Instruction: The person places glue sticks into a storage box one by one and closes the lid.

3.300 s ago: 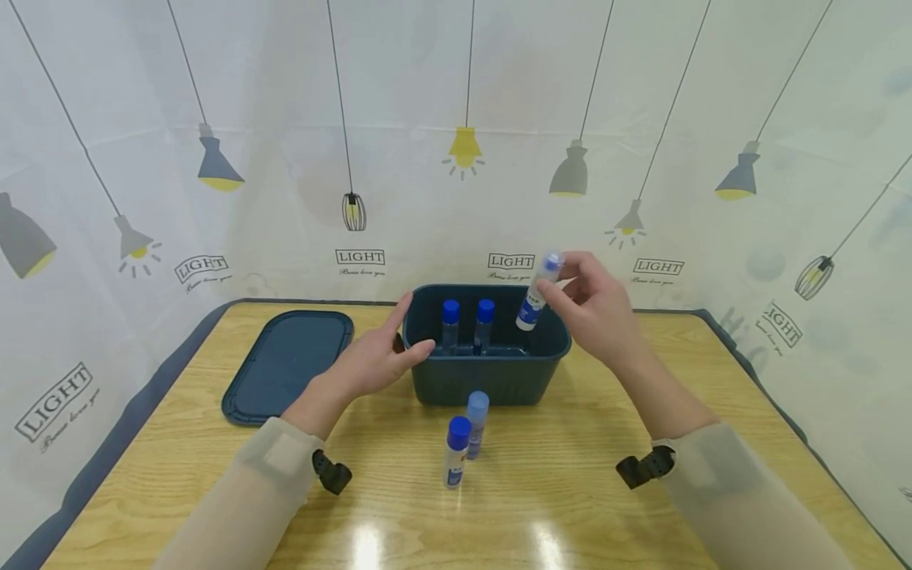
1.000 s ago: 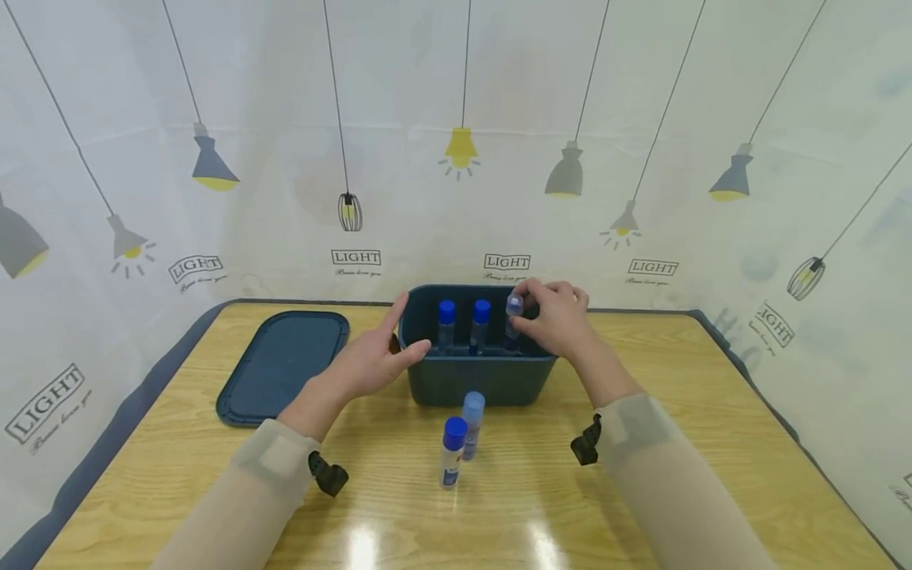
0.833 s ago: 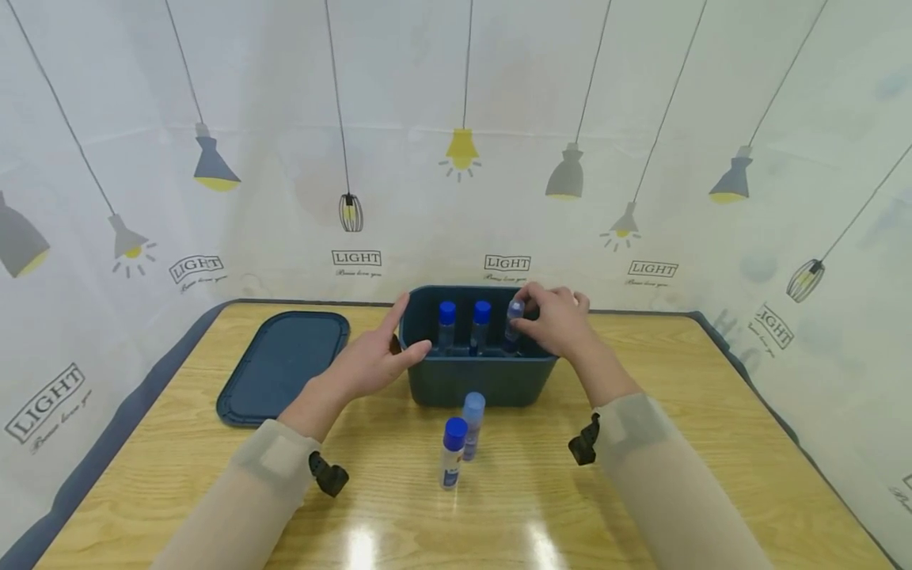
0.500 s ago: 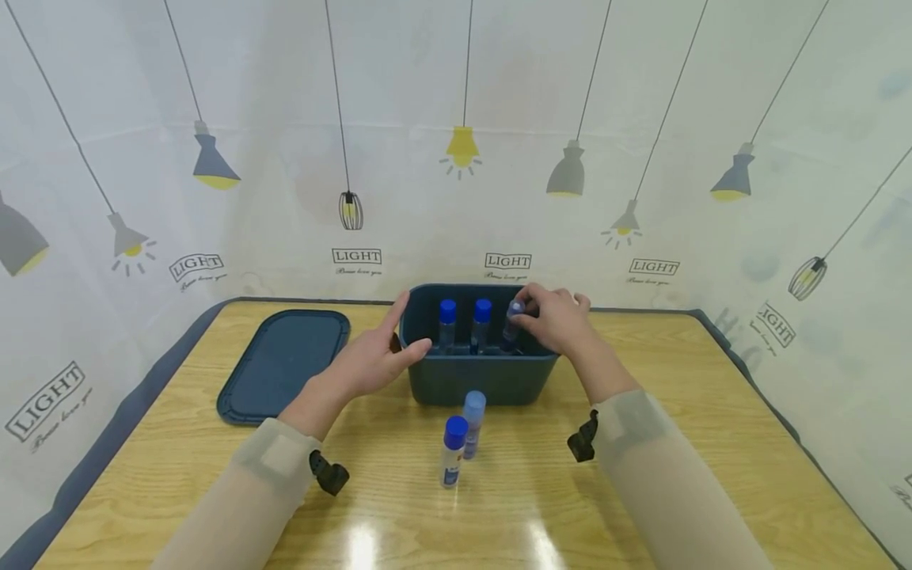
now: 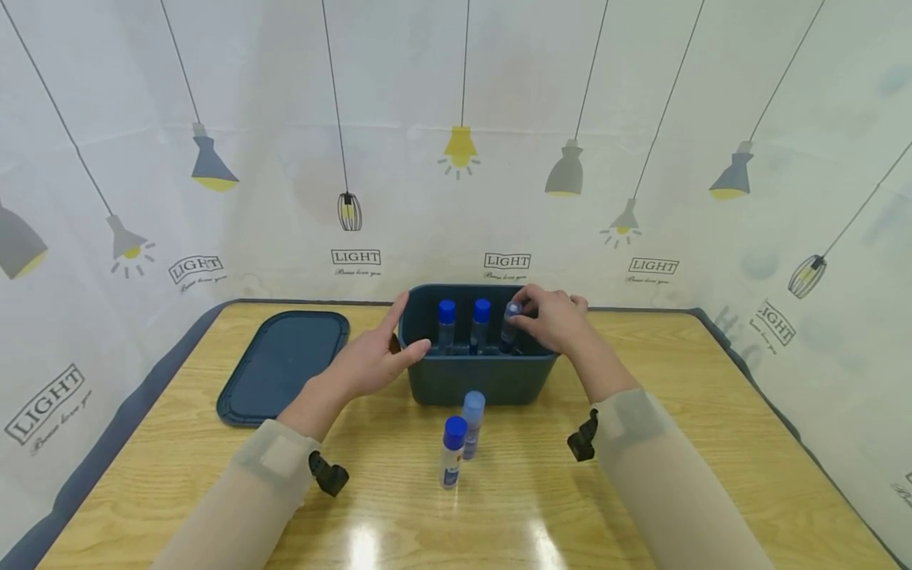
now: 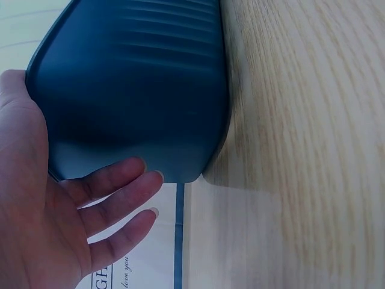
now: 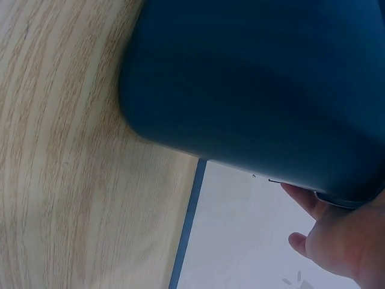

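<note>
Taking twelve as straight away from you, your left forearm comes in from seven o'clock and your right from five. Your left hand is spread at the bin, at its nine o'clock end: the thumb lies at the near rim and the index finger points up along the far corner. In the left wrist view, three more fingers fan out by the outer wall; you can't tell which of them touch it.

Your right hand reaches over the bin's three o'clock end, wrist bent inward, thumb and index finger pinching the held stick near its pale top. That stick is inside the bin, leaning slightly with its top toward one o'clock; whether its foot meets the floor is hard to see. The bin wall hides it in the right wrist view.

At nine o'clock from the held stick, the middle stick and then the left stick stand upright in the bin, blue caps up. Outside, at six o'clock of the bin, the back stick and the front stick stand close together on the table. The lid lies flat at nine o'clock, beyond your left wrist.
</note>
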`<state>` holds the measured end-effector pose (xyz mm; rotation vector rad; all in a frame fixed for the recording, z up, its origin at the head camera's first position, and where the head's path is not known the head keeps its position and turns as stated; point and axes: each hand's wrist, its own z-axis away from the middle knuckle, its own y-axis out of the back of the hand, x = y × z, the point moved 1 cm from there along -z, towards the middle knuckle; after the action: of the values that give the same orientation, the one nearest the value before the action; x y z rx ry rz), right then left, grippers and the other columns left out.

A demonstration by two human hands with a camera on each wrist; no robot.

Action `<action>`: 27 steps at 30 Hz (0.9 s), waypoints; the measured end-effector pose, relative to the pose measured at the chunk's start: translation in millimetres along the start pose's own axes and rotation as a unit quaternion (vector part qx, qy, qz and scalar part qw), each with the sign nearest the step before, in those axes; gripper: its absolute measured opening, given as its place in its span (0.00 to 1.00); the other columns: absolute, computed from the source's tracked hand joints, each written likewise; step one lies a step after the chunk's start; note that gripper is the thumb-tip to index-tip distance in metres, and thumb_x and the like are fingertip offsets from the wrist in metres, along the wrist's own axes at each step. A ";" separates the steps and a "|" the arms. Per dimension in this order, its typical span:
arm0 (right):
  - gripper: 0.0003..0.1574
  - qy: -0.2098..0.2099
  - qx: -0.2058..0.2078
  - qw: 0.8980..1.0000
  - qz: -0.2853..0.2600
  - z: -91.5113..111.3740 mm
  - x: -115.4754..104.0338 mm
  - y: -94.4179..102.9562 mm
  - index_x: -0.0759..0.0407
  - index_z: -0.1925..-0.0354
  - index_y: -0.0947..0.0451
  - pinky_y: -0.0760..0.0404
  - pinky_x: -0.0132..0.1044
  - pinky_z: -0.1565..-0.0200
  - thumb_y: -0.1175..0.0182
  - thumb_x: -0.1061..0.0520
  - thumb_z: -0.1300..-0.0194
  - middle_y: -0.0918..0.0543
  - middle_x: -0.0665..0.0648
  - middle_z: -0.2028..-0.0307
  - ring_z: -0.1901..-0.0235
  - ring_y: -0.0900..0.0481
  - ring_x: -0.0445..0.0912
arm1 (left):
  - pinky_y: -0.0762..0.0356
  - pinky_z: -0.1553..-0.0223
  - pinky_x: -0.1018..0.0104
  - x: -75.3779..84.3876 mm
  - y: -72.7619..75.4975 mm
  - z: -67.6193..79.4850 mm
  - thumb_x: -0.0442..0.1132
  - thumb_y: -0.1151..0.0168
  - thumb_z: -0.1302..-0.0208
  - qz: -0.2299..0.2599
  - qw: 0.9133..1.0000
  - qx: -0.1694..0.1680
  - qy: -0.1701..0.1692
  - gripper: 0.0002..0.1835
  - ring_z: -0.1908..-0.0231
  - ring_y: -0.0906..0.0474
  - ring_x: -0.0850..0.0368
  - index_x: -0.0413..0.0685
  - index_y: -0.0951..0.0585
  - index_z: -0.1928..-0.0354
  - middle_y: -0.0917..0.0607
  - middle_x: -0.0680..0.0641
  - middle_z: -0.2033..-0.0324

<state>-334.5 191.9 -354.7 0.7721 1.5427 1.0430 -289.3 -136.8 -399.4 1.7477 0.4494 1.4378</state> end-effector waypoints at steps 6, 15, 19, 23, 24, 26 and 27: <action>0.23 -0.005 -0.005 1.000 0.000 -0.1 0.2 -0.4 0.51 0.34 0.21 0.51 0.71 0.24 0.36 0.43 0.18 0.11 0.59 0.40 0.32 0.21 0.63 | 0.31 0.72 0.59 3.3 1.5 0.6 0.77 0.48 0.24 0.005 1.000 -0.001 0.007 0.55 0.76 0.27 0.52 0.72 0.66 0.10 0.20 0.46 0.71; 0.24 -0.005 -0.003 1.000 -0.004 -1.0 2.0 -1.4 0.52 0.34 0.21 0.50 0.70 0.24 0.36 0.43 0.19 0.10 0.59 0.40 0.34 0.19 0.62 | 0.29 0.71 0.59 3.6 1.2 1.4 0.76 0.48 0.24 0.002 1.000 0.000 0.006 0.55 0.75 0.26 0.52 0.72 0.66 0.10 0.20 0.46 0.71; 0.24 -0.007 -0.002 1.000 -0.006 -1.2 2.7 -2.0 0.52 0.34 0.21 0.49 0.70 0.25 0.36 0.43 0.19 0.10 0.59 0.40 0.35 0.18 0.62 | 0.29 0.71 0.59 3.4 1.1 1.1 0.76 0.48 0.24 0.000 1.000 0.001 0.008 0.55 0.74 0.25 0.51 0.72 0.66 0.10 0.20 0.46 0.70; 0.26 -0.011 -0.003 1.000 -0.012 -0.5 2.7 -2.1 0.54 0.33 0.21 0.48 0.69 0.25 0.35 0.44 0.20 0.10 0.59 0.40 0.36 0.17 0.62 | 0.28 0.69 0.58 3.5 0.7 1.0 0.77 0.47 0.24 -0.002 1.000 0.001 0.010 0.56 0.72 0.24 0.51 0.72 0.66 0.10 0.19 0.46 0.69; 0.26 -0.012 -0.003 1.000 -0.014 -0.3 2.7 -2.0 0.54 0.33 0.21 0.48 0.69 0.25 0.35 0.44 0.20 0.10 0.60 0.40 0.36 0.17 0.62 | 0.28 0.69 0.58 3.7 0.6 1.0 0.77 0.47 0.24 -0.002 1.000 0.001 0.011 0.56 0.71 0.23 0.51 0.71 0.66 0.10 0.19 0.45 0.69; 0.27 -0.013 -0.004 1.000 -0.016 -0.2 3.0 -2.0 0.55 0.32 0.22 0.47 0.69 0.26 0.35 0.44 0.20 0.11 0.60 0.40 0.36 0.17 0.63 | 0.27 0.68 0.58 4.0 0.4 1.1 0.77 0.48 0.24 -0.002 1.000 0.002 0.011 0.55 0.71 0.23 0.51 0.72 0.66 0.10 0.19 0.45 0.68; 0.28 -0.014 -0.004 1.000 -0.018 -0.2 3.2 -2.0 0.56 0.32 0.22 0.47 0.68 0.26 0.35 0.44 0.20 0.11 0.61 0.39 0.35 0.17 0.63 | 0.27 0.69 0.58 4.0 0.2 1.1 0.77 0.48 0.24 -0.001 1.000 0.002 0.011 0.55 0.71 0.23 0.51 0.72 0.66 0.10 0.19 0.45 0.69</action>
<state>-335.3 193.9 -357.8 0.7483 1.5223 1.0085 -287.2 -134.6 -396.7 1.7365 0.4647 1.4566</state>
